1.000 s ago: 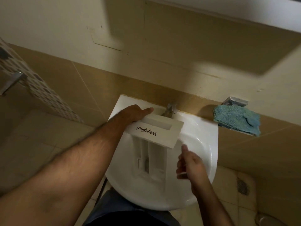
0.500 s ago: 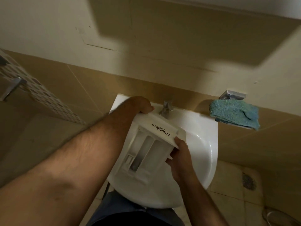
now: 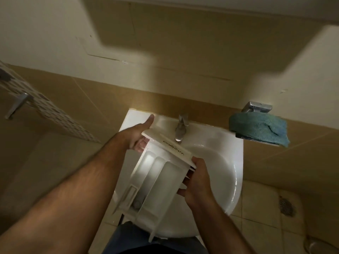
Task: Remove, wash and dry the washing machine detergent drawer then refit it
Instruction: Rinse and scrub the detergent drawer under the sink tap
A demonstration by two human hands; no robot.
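You hold the white plastic detergent drawer over the white ceramic washbasin, its compartments facing up and its front panel turned away from you, toward the wall. Your left hand holds the drawer's front left corner: the fingers are tucked under the panel and the thumb sticks out straight toward the basin's back left corner. Your right hand grips the drawer's right side wall just behind the front panel, fingers curled round the ribbed edge.

The front panel's far edge lies just beside the chrome tap, near the spout; whether the two touch cannot be told. The drawer's rear end reaches past the basin's near rim, toward your body. On the right, the bowl lies open between the drawer's side and the basin's right rim. On the left, the drawer's long edge runs close along the basin's left rim.

A folded teal cloth hangs on a chrome wall holder to the right of the basin, well apart from the drawer. A round floor drain sits in the tiled floor lower right.
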